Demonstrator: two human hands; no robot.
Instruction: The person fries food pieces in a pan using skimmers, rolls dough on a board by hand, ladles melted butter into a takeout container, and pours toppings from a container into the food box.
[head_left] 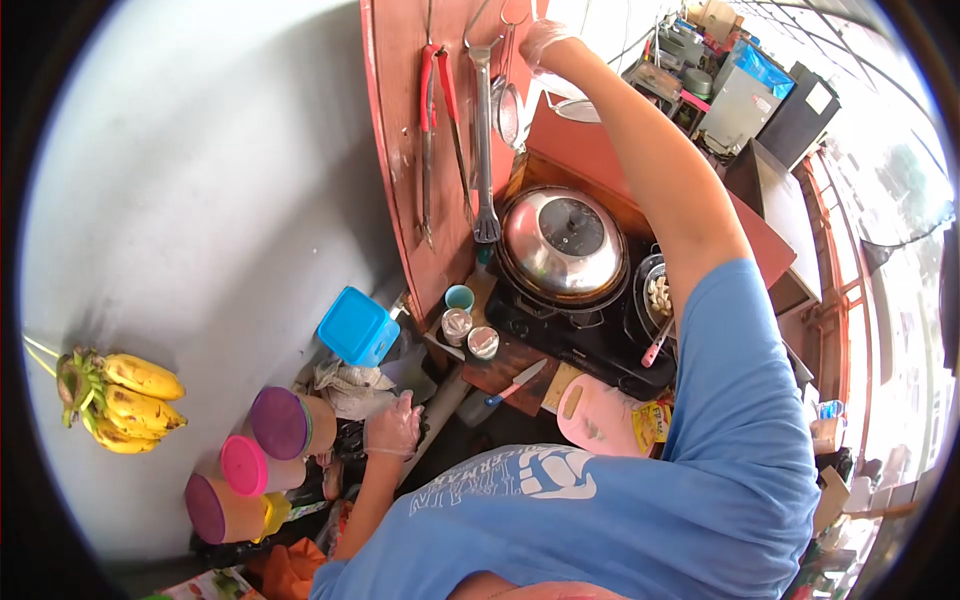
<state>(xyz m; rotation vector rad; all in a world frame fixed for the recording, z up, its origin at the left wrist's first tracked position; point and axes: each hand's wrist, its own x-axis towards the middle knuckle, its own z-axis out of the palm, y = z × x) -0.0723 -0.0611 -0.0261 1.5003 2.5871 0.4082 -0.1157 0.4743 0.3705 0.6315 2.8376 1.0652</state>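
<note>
My right hand [548, 46], in a clear plastic glove, is raised at the top of the red panel [400, 120]. Its fingers look curled beside the hanging utensils; what they hold is hidden. A mesh strainer [508, 115] and a second strainer [577, 110] hang just below it. Nearby are metal tongs [484, 150] and red-handled tongs [430, 120]. Low on the left, my left hand [393, 428], also gloved, looks closed next to a crumpled cloth [350, 388] and something black; whatever it grips cannot be made out.
A lidded pan [562, 245] sits on the black stove [590, 345], beside a smaller pan [648, 300] with pale pieces. A knife [517, 382] and pink cutting board [590, 415] lie in front. Bananas [135, 405], a blue container [355, 325] and lidded tubs [245, 465] are left.
</note>
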